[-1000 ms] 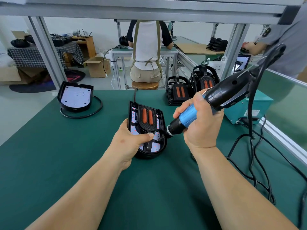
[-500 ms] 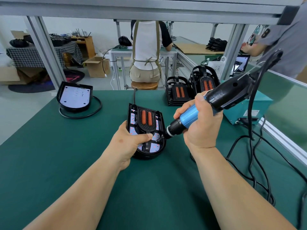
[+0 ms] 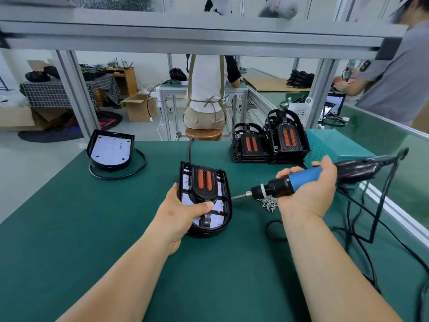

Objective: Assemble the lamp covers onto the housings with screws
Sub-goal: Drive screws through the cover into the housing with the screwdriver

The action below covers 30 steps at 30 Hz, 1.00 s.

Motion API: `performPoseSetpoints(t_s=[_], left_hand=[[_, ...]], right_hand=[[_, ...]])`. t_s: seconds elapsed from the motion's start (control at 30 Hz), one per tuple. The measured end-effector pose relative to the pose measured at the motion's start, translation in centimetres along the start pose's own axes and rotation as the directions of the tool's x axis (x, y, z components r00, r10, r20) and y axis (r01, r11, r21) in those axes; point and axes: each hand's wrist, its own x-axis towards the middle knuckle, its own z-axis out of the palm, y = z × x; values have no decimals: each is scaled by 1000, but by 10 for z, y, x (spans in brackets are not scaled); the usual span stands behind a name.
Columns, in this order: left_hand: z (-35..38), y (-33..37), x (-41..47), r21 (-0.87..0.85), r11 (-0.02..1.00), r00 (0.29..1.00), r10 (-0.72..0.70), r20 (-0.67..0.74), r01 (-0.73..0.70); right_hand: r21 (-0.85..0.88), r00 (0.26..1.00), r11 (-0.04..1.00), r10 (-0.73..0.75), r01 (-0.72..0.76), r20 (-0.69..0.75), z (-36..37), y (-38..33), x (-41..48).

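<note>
A black lamp housing [image 3: 226,219] lies flat on the green table, with a black cover [image 3: 205,182] bearing two orange strips laid on it. My left hand [image 3: 183,211] grips the housing's left edge, thumb across the cover's lower part. My right hand [image 3: 306,194] holds a blue and black electric screwdriver [image 3: 301,178] lying almost level in the turned-up palm. Its bit points at the housing's right rim. A small heap of screws [image 3: 269,203] sits on the table just under the tool's nose.
Another housing [image 3: 111,151] with its cable rests at the far left. Two stacks of covers [image 3: 270,138] stand at the back right beside a teal power box [image 3: 325,145]. Black cables [image 3: 362,231] trail along the right side. One person sits behind; another stands at the right.
My right hand has turned palm up and drawn to the right, lowering the screwdriver to near level and uncovering the screw heap. My left hand has kept its grip on the housing.
</note>
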Motion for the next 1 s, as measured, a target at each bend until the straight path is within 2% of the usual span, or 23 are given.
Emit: performPoseSetpoints(t_s=[0.1,0.17,0.2,0.23,0.27,0.3,0.37,0.4,0.43,0.57,0.63,0.77,1.0], left_hand=[[0,2,-3,155,987,996,42,-79,-29],[5,11,-11,391,919,973,132,-187,-49],[11,15,-16,547,833,949,233,-214,-81],[18,17,-22,692,707,911,369,-185,-146],[27,18,-26,784,573,868,489,-93,-239],[39,17,-31,809,475,838,544,39,-346],[64,14,-40,776,401,829,492,267,-488],[75,12,-40,780,379,836,450,315,-498],[85,11,-35,803,341,841,429,330,-489],[114,22,-2,928,52,873,361,327,-369],[120,26,11,946,-53,882,347,319,-321],[123,25,33,960,-126,882,379,281,-251],[126,14,52,968,-22,906,349,241,-249]], right_hand=[[129,988,990,70,-52,-140,-8,-11,14],[206,972,977,107,-63,-208,-12,-16,20],[240,965,969,121,-64,-232,-13,-18,22],[272,958,960,134,-62,-253,-14,-20,24],[303,951,951,148,-61,-271,-15,-21,25],[324,945,944,164,-66,-285,-15,-22,26],[342,935,935,196,-88,-295,-16,-23,27],[347,931,933,210,-99,-299,-16,-24,27],[352,926,930,222,-107,-304,-16,-23,28],[396,917,911,250,-114,-312,-15,-25,28],[421,913,900,264,-117,-311,-15,-27,27],[421,913,898,272,-127,-303,-14,-28,27],[364,923,921,253,-138,-290,-17,-23,30]])
